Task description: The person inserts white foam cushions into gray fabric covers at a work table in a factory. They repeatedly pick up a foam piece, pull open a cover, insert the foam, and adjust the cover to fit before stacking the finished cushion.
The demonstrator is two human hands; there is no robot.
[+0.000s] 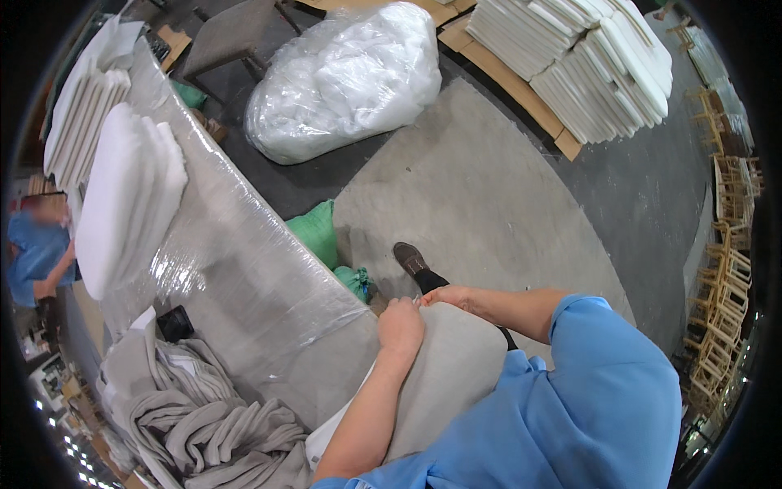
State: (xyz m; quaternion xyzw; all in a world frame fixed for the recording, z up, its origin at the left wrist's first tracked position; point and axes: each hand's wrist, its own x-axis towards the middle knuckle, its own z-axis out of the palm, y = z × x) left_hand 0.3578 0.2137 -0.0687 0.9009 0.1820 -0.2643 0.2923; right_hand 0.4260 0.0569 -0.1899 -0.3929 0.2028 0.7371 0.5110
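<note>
A light grey fabric cushion cover (456, 350) lies across my lap, smooth on top, with a strip of white showing along its left side. What fills it cannot be made out. At its far edge my left hand (401, 326) is closed, fingers bent over the fabric. Just right of it, my right hand (448, 297) pinches the same edge, fingertips almost touching the left ones. Something small and pale shows between the fingertips, too small to name. Left of my left forearm, a heap of crumpled grey fabric covers (212, 416) rests on the plastic-wrapped table (244, 269).
White padding sheets (134, 196) stand stacked on the table's far left, near a small black object (174, 323). Green sacks (316, 232) sit beside the table. Beyond are a plastic-wrapped white bundle (346, 81), stacked white slabs (570, 65) on cardboard, wooden chair frames (725, 301) and another person (39, 253).
</note>
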